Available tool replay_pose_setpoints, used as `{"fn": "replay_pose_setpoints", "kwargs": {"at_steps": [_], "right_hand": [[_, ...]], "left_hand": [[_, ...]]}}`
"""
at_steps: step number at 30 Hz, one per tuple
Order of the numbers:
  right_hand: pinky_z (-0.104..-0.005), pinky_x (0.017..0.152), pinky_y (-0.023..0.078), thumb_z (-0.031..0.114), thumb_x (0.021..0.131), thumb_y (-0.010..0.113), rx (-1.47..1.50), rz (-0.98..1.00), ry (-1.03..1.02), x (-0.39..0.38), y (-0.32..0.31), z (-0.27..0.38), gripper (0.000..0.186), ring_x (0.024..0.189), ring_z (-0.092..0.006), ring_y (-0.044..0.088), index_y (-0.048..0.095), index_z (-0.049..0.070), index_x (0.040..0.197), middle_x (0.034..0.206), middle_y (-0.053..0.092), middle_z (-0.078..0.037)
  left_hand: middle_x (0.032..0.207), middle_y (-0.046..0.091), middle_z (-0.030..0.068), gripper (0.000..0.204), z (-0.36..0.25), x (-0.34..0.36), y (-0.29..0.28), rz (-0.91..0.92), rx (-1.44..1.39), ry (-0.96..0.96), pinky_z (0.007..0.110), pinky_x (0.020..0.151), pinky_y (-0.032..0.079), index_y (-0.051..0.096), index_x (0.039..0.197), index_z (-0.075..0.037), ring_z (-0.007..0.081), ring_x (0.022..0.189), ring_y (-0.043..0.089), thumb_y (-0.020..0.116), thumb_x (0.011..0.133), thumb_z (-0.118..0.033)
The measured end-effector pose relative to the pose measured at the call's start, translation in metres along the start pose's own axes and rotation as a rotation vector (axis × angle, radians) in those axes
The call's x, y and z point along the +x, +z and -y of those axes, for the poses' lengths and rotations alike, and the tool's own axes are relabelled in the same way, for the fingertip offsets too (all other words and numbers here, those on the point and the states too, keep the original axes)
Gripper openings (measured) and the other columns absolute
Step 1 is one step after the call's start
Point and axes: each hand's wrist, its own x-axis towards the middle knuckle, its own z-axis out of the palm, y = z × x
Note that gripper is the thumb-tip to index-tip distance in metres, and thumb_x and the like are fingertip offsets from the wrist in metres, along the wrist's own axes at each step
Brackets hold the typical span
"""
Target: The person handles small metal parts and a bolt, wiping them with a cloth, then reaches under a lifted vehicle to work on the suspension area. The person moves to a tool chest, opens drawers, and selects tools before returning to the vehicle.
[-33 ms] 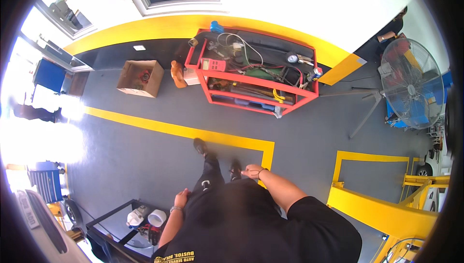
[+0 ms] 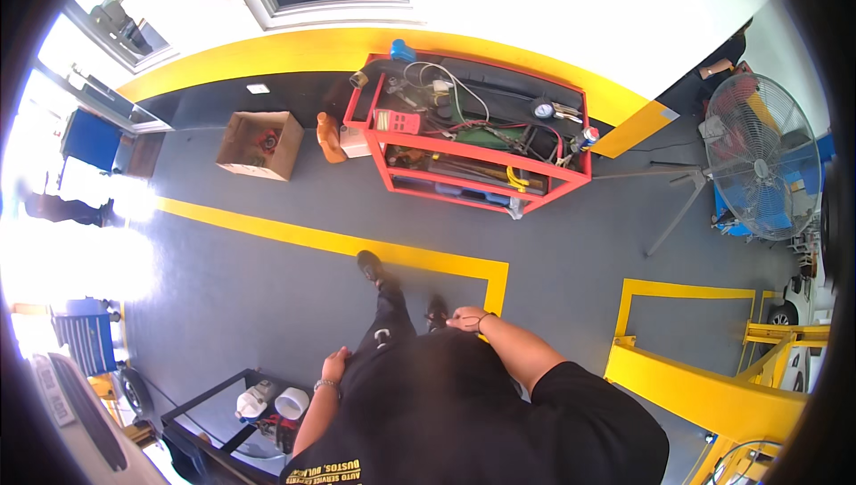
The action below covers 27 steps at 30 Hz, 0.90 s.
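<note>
My left hand (image 2: 335, 362) hangs beside my dark trousers, its fingers curled and partly turned away; what they hold, if anything, is hidden. My right hand (image 2: 465, 317) is in front of my body, fingers loosely closed, contents too small to make out. A black-framed cart (image 2: 183, 415) at lower left, nearest my left hand, carries a white container (image 2: 292, 403). Ahead of me stands a red tool trolley (image 2: 401, 135) loaded with hoses, a gauge (image 2: 543, 110) and several tools.
A cardboard box (image 2: 252, 155) and orange jug (image 2: 329, 137) sit by the wall. A large fan (image 2: 758, 151) stands right, a person's arm (image 2: 718, 66) behind it. Another person's legs (image 2: 67, 209) show at left. Yellow lift equipment (image 2: 695, 387) and painted lines (image 2: 267, 226) are nearby.
The surroundings sit very slightly farther right in the view. My hands and feet look almost unchanged, and the person behind the fan has shifted a little.
</note>
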Motion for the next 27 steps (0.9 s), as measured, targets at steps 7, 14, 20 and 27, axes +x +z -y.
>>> {"fn": "replay_pose_setpoints", "kwargs": {"at_steps": [7,14,20,27], "right_hand": [[-0.0434,0.101,0.049,0.054,0.099,0.05,0.03,-0.058,-0.058,0.067,-0.11,0.032,0.057,0.112,-0.037,0.066,0.075,0.005,0.113,0.115,0.072,-0.021],[-0.0454,0.094,0.052,0.054,0.096,0.056,0.14,-0.341,-0.114,0.134,-0.191,0.13,0.051,0.104,-0.0381,0.069,0.076,0.01,0.114,0.106,0.074,-0.021],[-0.0482,0.098,0.052,0.053,0.097,0.055,-0.228,-0.151,-0.162,0.171,-0.253,0.17,0.052,0.11,-0.0407,0.067,0.075,0.009,0.116,0.113,0.072,-0.021],[-0.0501,0.097,0.051,0.05,0.098,0.053,-0.425,0.237,-0.276,0.221,-0.287,0.247,0.055,0.113,-0.0394,0.066,0.074,0.002,0.113,0.116,0.072,-0.022]], "left_hand": [[0.109,0.075,0.0177,0.049,-0.088,0.108,-0.095,0.133,0.435,0.113,0.043,0.096,0.053,0.074,0.112,-0.006,0.0348,0.111,0.068,0.06,0.096,-0.049],[0.112,0.075,0.0156,0.041,-0.181,0.2,-0.142,0.118,0.42,0.021,0.041,0.096,0.054,0.075,0.113,-0.01,0.0331,0.109,0.07,0.067,0.092,-0.045],[0.114,0.073,0.0184,0.045,-0.263,0.216,-0.111,0.259,0.478,0.188,0.042,0.094,0.055,0.075,0.112,-0.008,0.036,0.109,0.069,0.067,0.091,-0.047],[0.101,0.074,0.0204,0.04,-0.282,0.211,-0.122,0.141,0.479,0.026,0.045,0.087,0.056,0.077,0.1,-0.007,0.0387,0.095,0.071,0.069,0.089,-0.044]]}}
